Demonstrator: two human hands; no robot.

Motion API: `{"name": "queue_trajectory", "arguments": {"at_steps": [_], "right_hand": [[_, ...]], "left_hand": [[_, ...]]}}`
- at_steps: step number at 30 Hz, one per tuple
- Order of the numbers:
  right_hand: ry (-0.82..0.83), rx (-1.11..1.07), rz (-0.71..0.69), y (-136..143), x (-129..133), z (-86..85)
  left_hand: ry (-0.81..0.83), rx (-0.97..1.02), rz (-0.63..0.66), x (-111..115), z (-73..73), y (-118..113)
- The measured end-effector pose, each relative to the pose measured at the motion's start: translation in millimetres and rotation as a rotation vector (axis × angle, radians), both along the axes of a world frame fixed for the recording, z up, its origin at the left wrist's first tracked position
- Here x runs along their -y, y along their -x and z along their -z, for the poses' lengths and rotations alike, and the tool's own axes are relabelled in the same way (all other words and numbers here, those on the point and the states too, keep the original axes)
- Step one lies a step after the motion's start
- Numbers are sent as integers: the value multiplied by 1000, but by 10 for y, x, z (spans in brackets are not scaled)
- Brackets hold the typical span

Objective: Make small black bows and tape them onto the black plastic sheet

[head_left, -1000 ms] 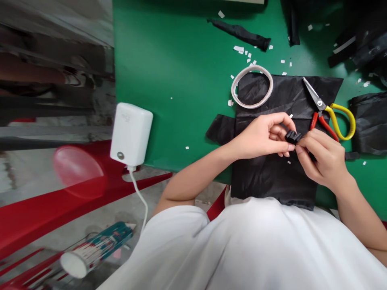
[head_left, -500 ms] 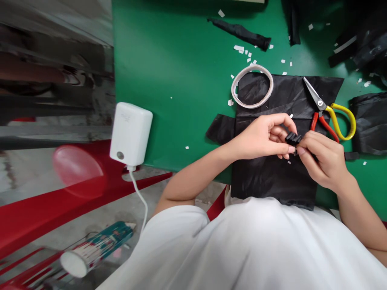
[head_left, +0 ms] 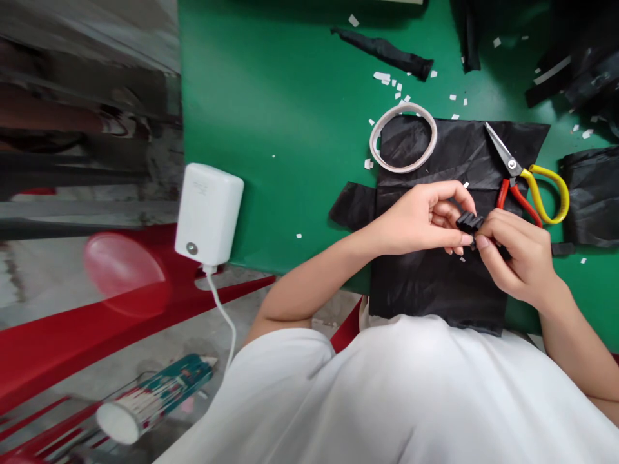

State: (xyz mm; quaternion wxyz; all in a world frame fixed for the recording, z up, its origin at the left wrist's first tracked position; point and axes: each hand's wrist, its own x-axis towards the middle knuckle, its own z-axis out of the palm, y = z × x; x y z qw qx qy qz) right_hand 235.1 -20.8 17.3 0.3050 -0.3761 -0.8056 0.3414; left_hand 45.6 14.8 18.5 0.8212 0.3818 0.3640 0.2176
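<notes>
Between my two hands is a small strip of black fabric (head_left: 469,222), gathered into tight pleats. My left hand (head_left: 430,219) pinches its left side between thumb and fingers. My right hand (head_left: 517,251) closes on its right side, fingers curled and thumb pressed in. Beneath both hands a larger black fabric sheet (head_left: 435,283) spreads from the table to my lap. A roll of white tape (head_left: 376,140) lies on its upper left part. Scissors with red and yellow handles (head_left: 512,165) rest on its right side, blades slightly apart.
The green table (head_left: 271,96) carries scattered white paper bits (head_left: 382,77), a narrow black fabric piece (head_left: 387,50) and a dark fabric pile (head_left: 590,77). Folded black cloth (head_left: 592,196) lies at right. A white box (head_left: 210,212) with a cable overhangs the left edge near a red chair (head_left: 135,283).
The right thumb and fingers have shifted very slightly at the pleated strip. Everything else stays in place.
</notes>
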Motion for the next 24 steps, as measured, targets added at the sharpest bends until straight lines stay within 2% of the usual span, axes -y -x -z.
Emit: {"name": "queue_trajectory", "arguments": {"at_steps": [16,24], "right_hand": [[-9,82,99,2,15,-14],[72,43,178,0,10,-62]], "left_hand": [[-62,-1,-29,-5,28,1],[-90,-19,-4,-17,0,14]]}}
